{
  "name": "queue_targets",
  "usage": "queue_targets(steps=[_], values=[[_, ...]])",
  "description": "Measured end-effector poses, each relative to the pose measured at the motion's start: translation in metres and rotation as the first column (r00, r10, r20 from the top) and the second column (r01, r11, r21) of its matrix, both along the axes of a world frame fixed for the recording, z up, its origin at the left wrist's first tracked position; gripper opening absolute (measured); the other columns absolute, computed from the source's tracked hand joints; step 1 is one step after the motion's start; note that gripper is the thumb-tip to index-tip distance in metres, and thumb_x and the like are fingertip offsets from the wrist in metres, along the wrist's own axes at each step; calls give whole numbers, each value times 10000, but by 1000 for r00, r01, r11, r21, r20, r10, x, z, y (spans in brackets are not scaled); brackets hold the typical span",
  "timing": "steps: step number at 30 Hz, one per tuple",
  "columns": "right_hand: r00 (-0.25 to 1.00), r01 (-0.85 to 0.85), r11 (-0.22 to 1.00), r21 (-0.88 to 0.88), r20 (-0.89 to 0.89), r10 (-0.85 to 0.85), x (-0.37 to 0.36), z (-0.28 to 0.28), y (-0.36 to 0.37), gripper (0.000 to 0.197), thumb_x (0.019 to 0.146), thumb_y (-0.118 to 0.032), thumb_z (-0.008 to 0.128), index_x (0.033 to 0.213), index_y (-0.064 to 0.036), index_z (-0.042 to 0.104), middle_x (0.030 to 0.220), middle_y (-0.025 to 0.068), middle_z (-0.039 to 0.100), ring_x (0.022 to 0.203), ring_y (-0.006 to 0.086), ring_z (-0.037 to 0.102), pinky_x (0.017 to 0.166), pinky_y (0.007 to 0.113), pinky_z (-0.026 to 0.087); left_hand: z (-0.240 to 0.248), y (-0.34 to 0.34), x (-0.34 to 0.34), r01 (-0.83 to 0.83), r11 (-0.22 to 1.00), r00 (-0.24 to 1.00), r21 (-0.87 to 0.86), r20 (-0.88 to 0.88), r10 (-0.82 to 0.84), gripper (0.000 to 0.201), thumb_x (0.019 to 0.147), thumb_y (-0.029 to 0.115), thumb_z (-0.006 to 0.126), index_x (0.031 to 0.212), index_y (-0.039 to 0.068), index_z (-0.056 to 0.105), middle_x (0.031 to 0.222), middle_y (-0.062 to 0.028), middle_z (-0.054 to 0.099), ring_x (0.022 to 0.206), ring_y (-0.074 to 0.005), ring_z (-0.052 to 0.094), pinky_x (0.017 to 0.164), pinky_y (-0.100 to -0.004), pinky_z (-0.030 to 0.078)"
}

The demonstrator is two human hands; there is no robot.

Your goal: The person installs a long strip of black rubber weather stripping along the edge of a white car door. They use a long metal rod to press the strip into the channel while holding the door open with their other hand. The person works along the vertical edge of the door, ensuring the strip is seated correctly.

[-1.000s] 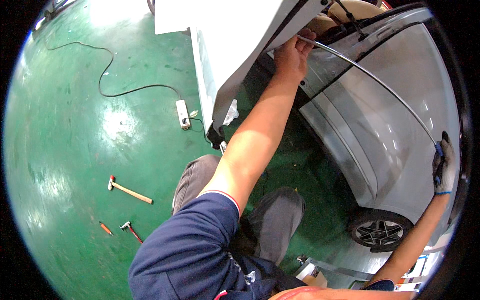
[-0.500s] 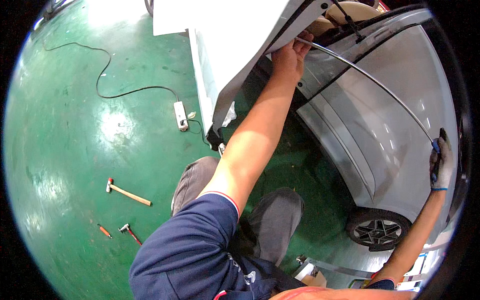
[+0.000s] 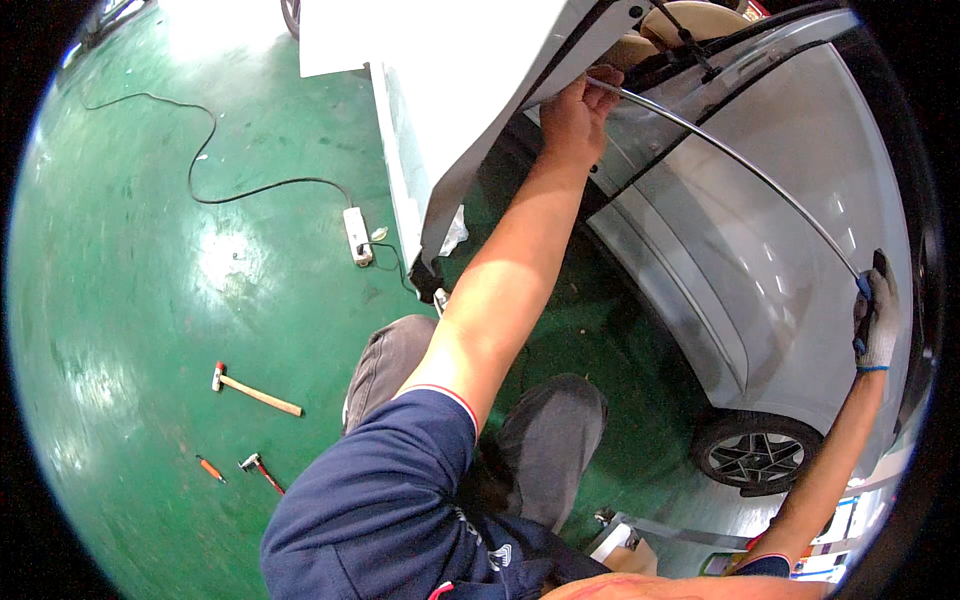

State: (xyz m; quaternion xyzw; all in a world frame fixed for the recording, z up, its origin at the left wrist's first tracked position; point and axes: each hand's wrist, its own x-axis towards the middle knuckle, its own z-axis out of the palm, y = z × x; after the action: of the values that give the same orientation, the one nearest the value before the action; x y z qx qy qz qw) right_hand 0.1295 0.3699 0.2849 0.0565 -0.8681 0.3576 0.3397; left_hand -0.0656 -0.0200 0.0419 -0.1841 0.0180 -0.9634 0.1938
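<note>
Right hand (image 3: 880, 318), gloved: closed round the blue handle (image 3: 864, 286) of a long metal rod (image 3: 745, 160). Left hand (image 3: 575, 122), bare: fingers curled on the rod's far-left end, beside an open white door (image 3: 460, 90). Rod: spans before a pale car body (image 3: 800, 220). Floor (image 3: 120, 310): glossy green; near left, wooden-handled hammer (image 3: 258, 394), red-handled hammer (image 3: 262, 470), orange tool (image 3: 211, 468); farther, white power strip (image 3: 356, 236), black cable (image 3: 270, 187).

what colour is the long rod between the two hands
The rod is shiny silver, clearest in the head view.
</note>
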Motion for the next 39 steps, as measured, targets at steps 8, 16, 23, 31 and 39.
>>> queue_targets(steps=[8, 16, 23, 31, 39], values=[[978, -13, 999, -40, 207, 21, 15, 28, 9, 463, 940, -224, 530, 1363, -50, 459, 840, -64, 558, 519, -10, 377, 445, 130, 294, 3, 1, 3, 30, 999, 999, -13, -19, -30, 206, 961, 182, 513, 1145, 90, 513, 1035, -81, 613, 980, -232, 627, 818, -383, 542], [997, -29, 1000, 5, 73, 29, 1, 1, 18, 463, 936, -199, 523, 1368, -44, 460, 1061, -35, 584, 668, -35, 405, 553, 88, 312, 4, 3, 10, -30, 999, 1000, -13, -8, 30, 180, 940, 216, 550, 983, 43, 576, 900, -84, 658, 883, -223, 662, 767, -359, 531], [992, 34, 999, 14, 121, -36, 20, 31, 12, 456, 936, -223, 528, 1354, -49, 474, 875, -38, 554, 543, -15, 351, 463, 133, 275, 8, 8, 5, 16, 1000, 999, 8, -43, -15, 187, 935, 206, 569, 989, 28, 554, 905, -98, 644, 904, -244, 657, 808, -383, 540], [1000, -19, 998, -65, -15, 18, 5, -7, 4, 460, 933, -196, 525, 1366, -54, 466, 1075, -18, 576, 583, -14, 367, 495, 130, 287, 0, 4, 2, -6, 1000, 1000, -13, -17, 6, 172, 943, 203, 553, 1011, 45, 544, 907, -96, 644, 896, -238, 660, 810, -384, 539], [997, 59, 995, 76, 45, -63, 24, 18, -18, 482, 934, -245, 527, 1372, -58, 451, 785, -54, 505, 521, 1, 337, 452, 151, 256, 7, 1, 5, 21, 1000, 1000, -3, -14, -21, 153, 945, 189, 539, 1022, 57, 547, 895, -89, 649, 865, -238, 661, 811, -387, 536]])
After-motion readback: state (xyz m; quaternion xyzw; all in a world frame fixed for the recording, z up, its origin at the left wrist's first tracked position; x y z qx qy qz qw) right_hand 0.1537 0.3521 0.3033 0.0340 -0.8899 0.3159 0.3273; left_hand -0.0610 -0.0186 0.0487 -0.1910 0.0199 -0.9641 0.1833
